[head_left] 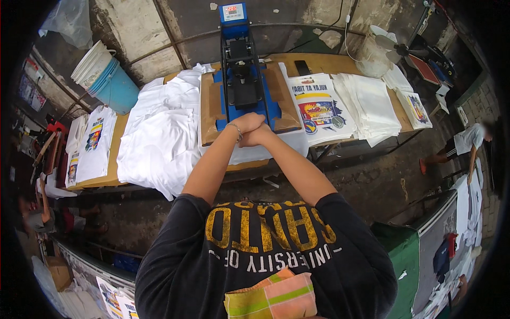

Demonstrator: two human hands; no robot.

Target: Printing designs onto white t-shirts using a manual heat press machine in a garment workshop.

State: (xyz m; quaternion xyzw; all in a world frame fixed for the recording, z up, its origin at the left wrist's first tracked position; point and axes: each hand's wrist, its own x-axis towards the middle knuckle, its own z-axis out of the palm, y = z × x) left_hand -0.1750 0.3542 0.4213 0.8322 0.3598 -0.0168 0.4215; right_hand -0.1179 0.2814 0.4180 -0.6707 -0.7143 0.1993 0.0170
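Note:
At the front of a blue-and-black heat press (244,90), my two hands meet, one over the other. My left hand (249,122), with a bracelet at the wrist, lies across the top. Close against it, partly beneath, is my right hand (256,137). Both are closed on the front bar of the press's lever handle, which they mostly hide. Brown paper or cardboard (285,106) surrounds the blue plates. A white shirt (295,149) lies under the press, its edge showing at the front right. The press looks lowered, and its control box (234,13) is lit.
White shirts (159,143) are heaped left of the press, with printed shirts (95,141) beyond. At right lie a printed transfer sheet (319,109), pale sheets (369,106) and a phone (302,67). Buckets (109,80) stand back left. A fan (401,48) stands back right. Other people are at both sides.

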